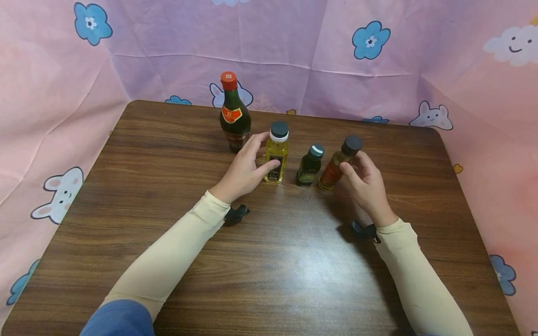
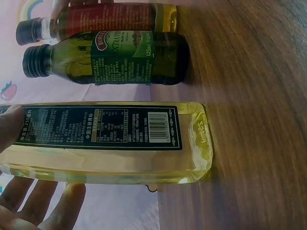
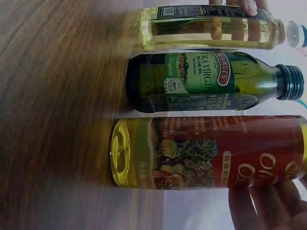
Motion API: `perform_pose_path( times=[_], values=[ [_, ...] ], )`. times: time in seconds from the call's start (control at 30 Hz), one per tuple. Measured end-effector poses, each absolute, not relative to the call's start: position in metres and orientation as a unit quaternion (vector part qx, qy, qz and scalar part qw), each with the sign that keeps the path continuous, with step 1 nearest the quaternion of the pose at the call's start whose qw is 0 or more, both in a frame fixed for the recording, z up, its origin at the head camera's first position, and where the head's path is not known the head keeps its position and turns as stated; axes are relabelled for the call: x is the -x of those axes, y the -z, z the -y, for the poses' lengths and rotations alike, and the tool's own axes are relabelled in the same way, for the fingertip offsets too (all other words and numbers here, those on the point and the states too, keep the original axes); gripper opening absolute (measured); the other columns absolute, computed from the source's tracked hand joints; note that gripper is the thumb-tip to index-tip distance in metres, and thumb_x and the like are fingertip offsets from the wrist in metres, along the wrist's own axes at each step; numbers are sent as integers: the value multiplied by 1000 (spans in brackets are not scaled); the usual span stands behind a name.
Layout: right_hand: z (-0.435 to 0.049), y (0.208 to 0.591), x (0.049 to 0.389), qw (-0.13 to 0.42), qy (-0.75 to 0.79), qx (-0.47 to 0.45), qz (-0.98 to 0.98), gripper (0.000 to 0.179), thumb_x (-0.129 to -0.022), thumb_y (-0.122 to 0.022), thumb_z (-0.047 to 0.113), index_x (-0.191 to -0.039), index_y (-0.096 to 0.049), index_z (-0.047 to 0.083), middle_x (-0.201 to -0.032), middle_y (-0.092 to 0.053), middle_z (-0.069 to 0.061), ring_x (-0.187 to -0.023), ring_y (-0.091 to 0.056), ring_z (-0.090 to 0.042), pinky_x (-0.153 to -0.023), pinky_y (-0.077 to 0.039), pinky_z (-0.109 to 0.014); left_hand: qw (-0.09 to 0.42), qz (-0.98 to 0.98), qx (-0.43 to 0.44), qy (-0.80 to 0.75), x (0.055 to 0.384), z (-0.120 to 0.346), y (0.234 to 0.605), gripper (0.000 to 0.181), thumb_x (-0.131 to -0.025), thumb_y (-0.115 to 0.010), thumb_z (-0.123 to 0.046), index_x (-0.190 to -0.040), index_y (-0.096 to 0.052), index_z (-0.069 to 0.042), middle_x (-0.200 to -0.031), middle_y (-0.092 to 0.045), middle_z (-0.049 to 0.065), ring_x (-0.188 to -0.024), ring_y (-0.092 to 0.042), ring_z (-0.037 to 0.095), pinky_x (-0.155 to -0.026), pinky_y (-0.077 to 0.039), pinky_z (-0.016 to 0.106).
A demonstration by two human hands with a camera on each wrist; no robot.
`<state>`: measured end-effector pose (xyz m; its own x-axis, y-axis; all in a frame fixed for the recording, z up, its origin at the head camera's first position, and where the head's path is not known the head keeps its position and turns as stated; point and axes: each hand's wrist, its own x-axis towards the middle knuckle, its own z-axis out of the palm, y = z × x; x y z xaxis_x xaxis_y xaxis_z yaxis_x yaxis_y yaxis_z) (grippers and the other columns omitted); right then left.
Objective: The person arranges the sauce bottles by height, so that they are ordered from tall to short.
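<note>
My left hand holds a square clear bottle of yellow oil with a dark cap, thumb on its black label and fingers on the far side. On the right, my right hand grips an olive oil bottle with a red label and black cap, its fingers behind the glass. Between these two stands a small dark green olive oil bottle, with neither hand on it. All three are side by side in a row. A taller dark bottle with a red cap stands behind my left hand, its base partly hidden.
The brown wooden table has its far edge just behind the bottles. A pink and purple patterned cloth hangs around the back and sides. Dark camera mounts stick out from both wrists over the tabletop.
</note>
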<state>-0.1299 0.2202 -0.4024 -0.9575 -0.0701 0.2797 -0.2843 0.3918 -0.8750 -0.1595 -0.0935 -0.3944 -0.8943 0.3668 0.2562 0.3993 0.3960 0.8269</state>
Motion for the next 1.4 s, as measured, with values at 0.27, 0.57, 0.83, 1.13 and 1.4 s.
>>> perform_pose_path(
  times=[0.27, 0.57, 0.83, 1.13, 1.4],
  values=[
    [-220, 404, 130, 105, -544, -110, 826, 35, -104, -63, 7, -137, -58, -2, -128, -64, -10, -119, -58, -5, -108, -46, -28, 19, 840, 221, 495, 159, 93, 394, 69, -100, -71, -22, -158, -36, -9, -153, -44, 10, -139, -46, 25, -112, -46, 44],
    [-220, 403, 130, 103, -544, -110, 825, 36, -104, -63, 8, -138, -58, -1, -129, -64, -10, -120, -57, -5, -111, -47, -39, 19, 846, 211, 489, 158, 93, 393, 69, -100, -72, -24, -158, -37, -11, -154, -45, 8, -141, -45, 25, -117, -38, 50],
    [-220, 403, 131, 99, -543, -109, 827, 37, -104, -63, 9, -139, -58, 0, -132, -63, -10, -122, -57, -6, -112, -46, -45, 27, 848, 203, 490, 157, 92, 393, 67, -98, -74, -23, -155, -42, -10, -151, -48, 8, -139, -46, 26, -116, -39, 51],
    [-220, 404, 131, 89, -551, -103, 823, 37, -105, -62, 11, -141, -57, 2, -134, -62, -9, -124, -56, -8, -111, -47, -42, 28, 820, 186, 541, 156, 89, 394, 64, -96, -77, -17, -151, -46, -10, -147, -51, 9, -134, -51, 25, -109, -48, 47],
    [-221, 404, 131, 95, -527, -98, 839, 39, -104, -64, 11, -141, -57, 3, -133, -63, -11, -121, -55, -5, -108, -47, -29, 47, 796, 183, 575, 156, 87, 394, 61, -94, -78, -11, -147, -49, -7, -144, -53, 9, -132, -54, 24, -105, -52, 43]
  ],
)
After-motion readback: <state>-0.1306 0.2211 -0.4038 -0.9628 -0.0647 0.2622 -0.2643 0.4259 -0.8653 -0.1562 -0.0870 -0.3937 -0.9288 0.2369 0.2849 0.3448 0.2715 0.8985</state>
